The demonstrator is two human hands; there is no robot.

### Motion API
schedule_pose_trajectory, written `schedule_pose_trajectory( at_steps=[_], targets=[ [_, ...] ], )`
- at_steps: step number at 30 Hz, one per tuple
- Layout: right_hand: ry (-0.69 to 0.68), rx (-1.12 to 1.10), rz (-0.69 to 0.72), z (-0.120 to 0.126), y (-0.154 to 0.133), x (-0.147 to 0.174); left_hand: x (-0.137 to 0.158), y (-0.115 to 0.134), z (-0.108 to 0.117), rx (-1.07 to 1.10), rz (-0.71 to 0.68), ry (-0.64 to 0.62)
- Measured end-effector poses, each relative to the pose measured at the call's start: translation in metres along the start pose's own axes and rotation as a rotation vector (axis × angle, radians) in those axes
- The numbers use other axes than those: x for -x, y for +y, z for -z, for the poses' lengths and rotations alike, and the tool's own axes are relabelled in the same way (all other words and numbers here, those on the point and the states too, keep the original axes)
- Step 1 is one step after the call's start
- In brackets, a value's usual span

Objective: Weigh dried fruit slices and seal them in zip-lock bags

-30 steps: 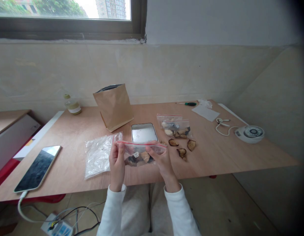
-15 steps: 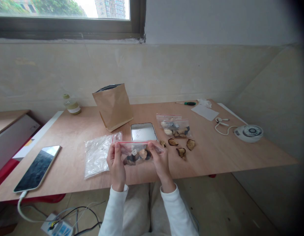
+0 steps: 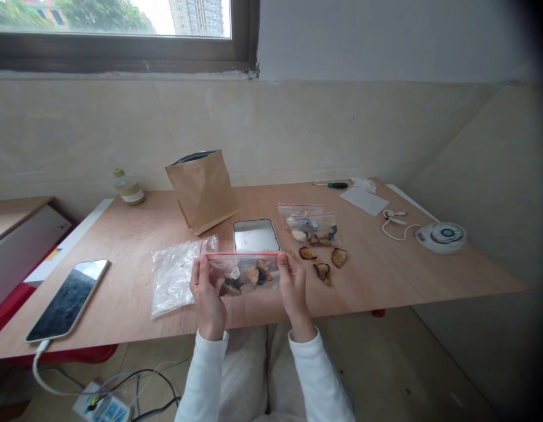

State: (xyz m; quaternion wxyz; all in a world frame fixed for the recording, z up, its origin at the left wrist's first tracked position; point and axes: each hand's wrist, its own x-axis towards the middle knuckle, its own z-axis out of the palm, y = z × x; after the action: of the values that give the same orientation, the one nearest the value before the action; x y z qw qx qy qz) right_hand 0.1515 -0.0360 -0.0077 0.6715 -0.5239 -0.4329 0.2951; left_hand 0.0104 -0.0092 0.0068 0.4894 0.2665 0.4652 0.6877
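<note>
My left hand (image 3: 209, 299): thumb and fingers pinched shut on the left end of the clear zip bag (image 3: 244, 275).
My right hand (image 3: 293, 296): pinched on the right end, thumb in front near the top corner.
Bag in my grip: stretched out between both hands over the near part of the table (image 3: 386, 275), a red line along its top, brown and blackish dried pieces (image 3: 253, 275) inside.
Since a second ago: my right thumb has moved from across the bag's front to its corner, so more pieces show at that end.
White tag (image 3: 235, 273) in the bag: marks too small for me to read.
Left of it: crumpled clear plastic (image 3: 175, 275).
Behind: silver-topped plate (image 3: 255, 234), brown pouch (image 3: 205, 193) standing open.
Right: loose dried slices (image 3: 339, 257), more filled bags (image 3: 318, 231) beyond.
</note>
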Motion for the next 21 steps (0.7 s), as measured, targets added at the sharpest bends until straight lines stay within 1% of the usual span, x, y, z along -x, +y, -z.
schedule_pose_trajectory(
  at_steps=[3,8,10,12,13,15,16,17,18,20,21],
  targets=[
    [0.009,-0.010,-0.010,-0.001,0.003,-0.001,0.000,0.000,0.000,0.007,0.007,0.016],
    [-0.147,-0.107,-0.016,-0.005,0.002,-0.004,-0.003,0.005,0.001,0.041,-0.024,0.030],
    [-0.165,-0.105,-0.035,-0.006,0.001,-0.005,-0.003,0.008,0.001,0.030,-0.040,-0.037],
    [-0.110,-0.076,-0.040,-0.001,0.001,-0.011,-0.003,0.010,0.001,0.003,-0.034,-0.154],
    [-0.057,-0.061,-0.034,0.005,0.002,-0.016,-0.004,0.010,0.001,-0.010,-0.021,-0.216],
    [0.078,-0.022,0.001,0.024,0.005,-0.036,-0.007,0.011,0.004,-0.040,0.001,-0.307],
    [0.156,0.009,0.019,0.038,0.007,-0.049,-0.009,0.011,0.006,-0.058,0.006,-0.334],
    [0.205,0.052,0.043,0.054,0.010,-0.065,-0.012,0.011,0.009,-0.077,0.005,-0.348],
    [0.235,0.097,0.064,0.072,0.014,-0.082,-0.014,0.011,0.011,-0.091,0.001,-0.351],
    [0.223,0.221,0.083,0.107,0.022,-0.115,-0.019,0.012,0.017,-0.092,-0.004,-0.335],
    [0.252,0.310,0.094,0.123,0.027,-0.129,-0.021,0.012,0.020,-0.083,-0.003,-0.322]
  ],
)
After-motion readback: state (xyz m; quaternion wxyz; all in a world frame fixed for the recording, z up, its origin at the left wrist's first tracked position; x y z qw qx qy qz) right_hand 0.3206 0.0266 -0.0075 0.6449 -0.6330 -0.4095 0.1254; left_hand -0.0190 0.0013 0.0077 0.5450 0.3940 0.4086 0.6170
